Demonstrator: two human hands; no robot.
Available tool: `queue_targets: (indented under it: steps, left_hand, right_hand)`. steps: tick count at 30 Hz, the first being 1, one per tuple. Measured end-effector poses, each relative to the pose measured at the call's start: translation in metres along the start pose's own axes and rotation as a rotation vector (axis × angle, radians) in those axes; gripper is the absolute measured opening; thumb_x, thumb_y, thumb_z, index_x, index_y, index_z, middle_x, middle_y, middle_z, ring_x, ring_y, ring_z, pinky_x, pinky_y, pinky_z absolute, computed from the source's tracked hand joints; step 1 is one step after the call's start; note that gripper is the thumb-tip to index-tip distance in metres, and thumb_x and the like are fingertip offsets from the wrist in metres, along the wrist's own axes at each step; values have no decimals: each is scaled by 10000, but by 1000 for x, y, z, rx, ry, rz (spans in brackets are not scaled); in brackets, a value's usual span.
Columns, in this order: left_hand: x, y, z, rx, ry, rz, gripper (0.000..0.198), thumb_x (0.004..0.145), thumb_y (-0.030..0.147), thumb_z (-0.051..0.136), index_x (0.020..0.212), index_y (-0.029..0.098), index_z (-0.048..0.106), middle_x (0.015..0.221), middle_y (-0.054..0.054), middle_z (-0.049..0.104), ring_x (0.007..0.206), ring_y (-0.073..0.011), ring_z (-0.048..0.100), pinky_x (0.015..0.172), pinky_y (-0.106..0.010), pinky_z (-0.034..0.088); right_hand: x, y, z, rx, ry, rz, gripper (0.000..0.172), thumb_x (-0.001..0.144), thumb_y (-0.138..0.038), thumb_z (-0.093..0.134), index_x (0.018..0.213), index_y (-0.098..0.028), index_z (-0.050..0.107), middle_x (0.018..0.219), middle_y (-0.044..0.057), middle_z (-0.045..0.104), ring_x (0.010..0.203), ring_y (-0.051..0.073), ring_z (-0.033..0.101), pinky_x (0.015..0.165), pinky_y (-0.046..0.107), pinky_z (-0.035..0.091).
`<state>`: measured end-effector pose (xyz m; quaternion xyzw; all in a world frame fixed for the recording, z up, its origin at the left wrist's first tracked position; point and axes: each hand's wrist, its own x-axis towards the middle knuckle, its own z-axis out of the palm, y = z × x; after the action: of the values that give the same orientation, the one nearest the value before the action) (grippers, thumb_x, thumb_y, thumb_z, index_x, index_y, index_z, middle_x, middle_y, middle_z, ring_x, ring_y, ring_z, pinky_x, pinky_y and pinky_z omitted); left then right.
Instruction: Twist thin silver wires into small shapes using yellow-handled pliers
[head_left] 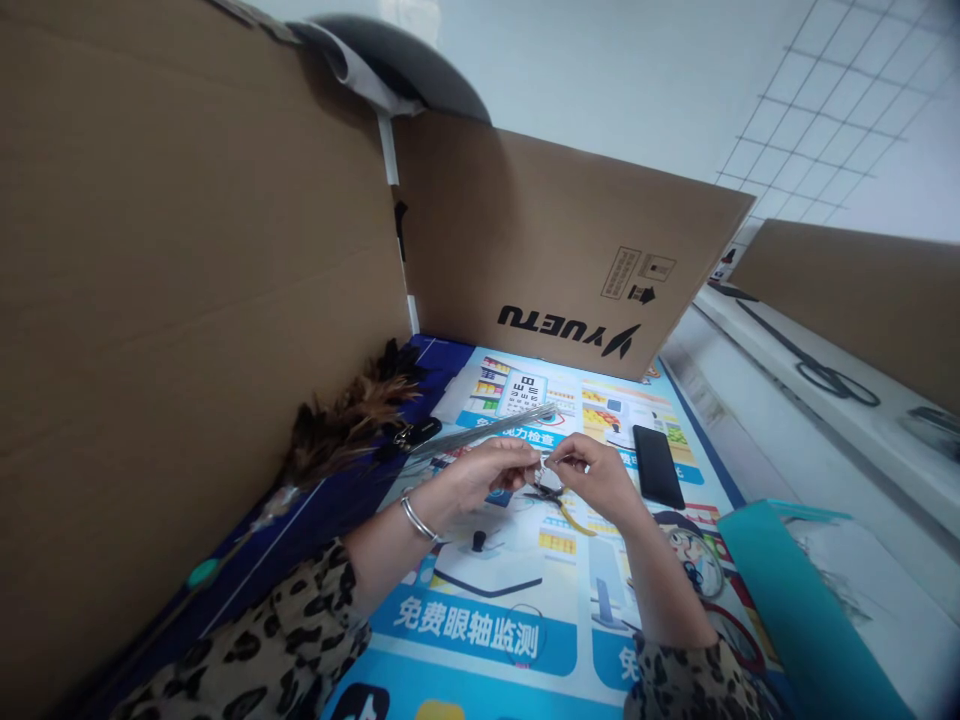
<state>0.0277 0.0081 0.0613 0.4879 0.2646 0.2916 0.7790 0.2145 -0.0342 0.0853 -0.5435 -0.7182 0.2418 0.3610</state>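
Note:
My left hand (491, 472) and my right hand (596, 475) meet over the printed mat, fingertips closed in a pinch. Between them shows a thin silvery wire (551, 480), bent in a curve; its finer details are too small to make out. Just below the fingers lies a pair of pliers (574, 515) with a yellow handle, partly hidden by the right hand. Behind the left hand, a bundle of straight thin metal wires (487, 430) rests slantwise on the mat.
A black phone (658, 467) lies right of my right hand. Further right stand a round clear dish (694, 562) and a teal box (802, 610). Brown feathers (352, 415) and a black key fob (420, 432) lie left. Cardboard walls (562, 240) enclose the left and back.

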Motion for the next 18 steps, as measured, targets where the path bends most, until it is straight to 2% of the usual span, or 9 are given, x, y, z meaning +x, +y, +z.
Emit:
queue_targets:
  steps: [5,10,14,18]
  left_hand:
    - [0,1,2,68,67,75,231,719,344,652,701,121,594,647,-22,560,577,-85,488,580,-215,376]
    - [0,3,4,142,128,181,216,719,333,649,703,123,599,667,-14,557,639,-104,507,648,-231,397]
    - [1,2,4,179,133,207,234,722,346,650,733,117,599,664,-14,554,625,-108,497,644,-250,403]
    - [2,2,2,199,128,220,239,738,347,638,736,114,588,644,-4,528,591,-95,469,609,-239,382]
  right_hand:
    - [1,3,-2,4,-31,27,68,729,-243,590,773,-196,610,665,-20,592,588,111,502,562,227,397]
    - [2,3,-8,50,-118,63,101,736,-260,602,800,-184,622,660,-19,591,590,109,507,557,222,399]
    - [1,4,-13,97,-237,66,173,778,-301,581,876,-177,651,694,-4,613,624,122,529,566,227,402]
    - [1,4,-15,163,-305,72,206,807,-328,556,895,-176,664,786,22,650,694,143,570,623,244,440]
